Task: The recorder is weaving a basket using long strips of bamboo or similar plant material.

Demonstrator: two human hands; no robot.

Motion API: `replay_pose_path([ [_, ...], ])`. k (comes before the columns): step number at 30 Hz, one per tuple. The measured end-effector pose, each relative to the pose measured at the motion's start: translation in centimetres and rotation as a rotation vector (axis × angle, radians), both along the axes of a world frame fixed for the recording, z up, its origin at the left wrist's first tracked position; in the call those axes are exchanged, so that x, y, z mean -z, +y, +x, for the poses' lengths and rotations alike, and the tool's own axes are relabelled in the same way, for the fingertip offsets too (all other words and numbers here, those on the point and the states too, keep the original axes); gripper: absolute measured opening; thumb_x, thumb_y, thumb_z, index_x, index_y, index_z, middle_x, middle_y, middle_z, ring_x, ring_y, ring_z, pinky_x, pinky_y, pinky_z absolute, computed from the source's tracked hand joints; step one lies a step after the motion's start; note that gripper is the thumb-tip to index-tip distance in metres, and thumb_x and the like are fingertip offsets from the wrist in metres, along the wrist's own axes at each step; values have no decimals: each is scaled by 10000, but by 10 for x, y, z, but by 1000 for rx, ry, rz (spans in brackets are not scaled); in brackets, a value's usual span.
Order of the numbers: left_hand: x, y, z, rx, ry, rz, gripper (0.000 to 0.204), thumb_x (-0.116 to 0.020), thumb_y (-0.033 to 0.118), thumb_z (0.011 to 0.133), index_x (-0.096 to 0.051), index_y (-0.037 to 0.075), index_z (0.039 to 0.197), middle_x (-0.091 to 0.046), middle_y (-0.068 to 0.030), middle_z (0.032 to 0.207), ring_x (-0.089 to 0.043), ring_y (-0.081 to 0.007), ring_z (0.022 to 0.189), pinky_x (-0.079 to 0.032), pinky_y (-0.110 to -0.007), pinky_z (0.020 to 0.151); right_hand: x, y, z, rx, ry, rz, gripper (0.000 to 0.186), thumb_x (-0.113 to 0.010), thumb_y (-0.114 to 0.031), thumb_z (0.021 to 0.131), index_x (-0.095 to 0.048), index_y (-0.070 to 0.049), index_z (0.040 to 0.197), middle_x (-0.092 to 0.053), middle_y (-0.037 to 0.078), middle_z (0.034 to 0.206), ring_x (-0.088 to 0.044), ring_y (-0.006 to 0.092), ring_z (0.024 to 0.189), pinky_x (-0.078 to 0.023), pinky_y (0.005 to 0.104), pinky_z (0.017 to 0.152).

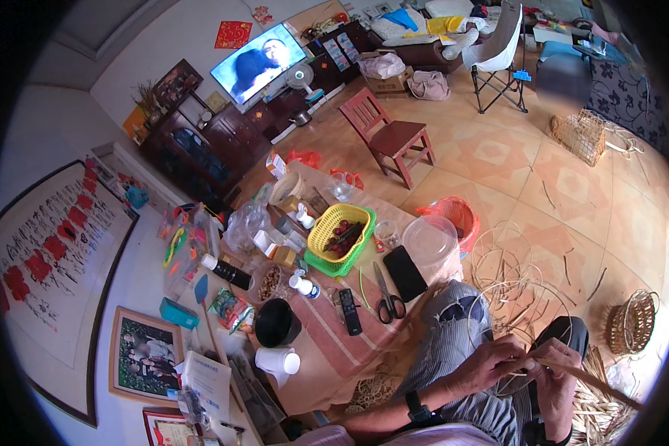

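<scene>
Left hand (pixel 490 362) and right hand (pixel 556 372), fingers of both clamped on one bamboo strip (pixel 595 379) over the lap, one unfinished woven frame (pixel 520 305) behind, two finished baskets (pixel 632 321), one pair of scissors (pixel 386 297) on the table (pixel 334 349).

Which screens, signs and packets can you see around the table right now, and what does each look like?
Television: against the far wall, wide rectangle, lit blue picture.
Red paper square: on the wall above the television, gold pattern.
Large framed sheet: leaning at left, white with rows of red patches.
Snack packet: table's left side, crinkled, green and red.
Dark phone: beside the scissors, screen off.
</scene>
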State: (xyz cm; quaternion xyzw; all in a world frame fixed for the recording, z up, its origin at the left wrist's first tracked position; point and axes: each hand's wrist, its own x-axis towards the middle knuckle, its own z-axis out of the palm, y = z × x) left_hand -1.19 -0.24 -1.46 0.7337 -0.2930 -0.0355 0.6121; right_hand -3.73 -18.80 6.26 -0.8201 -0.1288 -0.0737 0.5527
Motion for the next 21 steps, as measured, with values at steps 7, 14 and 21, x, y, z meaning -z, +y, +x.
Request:
replay_pose_path([
  [7, 7, -8, -7, -101, -112, -43, 144, -734, 59, 936, -662, 8, 1050, -621, -111, 957, -658, -280, 870, -537, -366, 751, 7, 0, 18, 154, 156, 137, 79, -727, 36, 835, -677, 24, 775, -624, 69, 674, -542, 112, 539, -416, 302, 490],
  [14, 5, -15, -9, -277, 97, -45, 189, -758, 56, 931, -657, 14, 1085, -630, -93, 993, -691, -231, 962, -577, -319, 837, 38, -18, 47, 160, 401, -80, 323, -754, -182, 905, -686, 62, 705, -562, 30, 531, -509, 84, 502, -368, 309, 484],
  [21, 6, -10, -8, -197, -151, -44, 252, -744, 83, 946, -683, 39, 1187, -694, -119, 1124, -702, -254, 1090, -587, -339, 891, 52, -27, 37, 203, 259, -445, 226, -769, -170, 829, -717, 31, 741, -604, 132, 581, -576, 261, 536, -435, 391, 540],
])
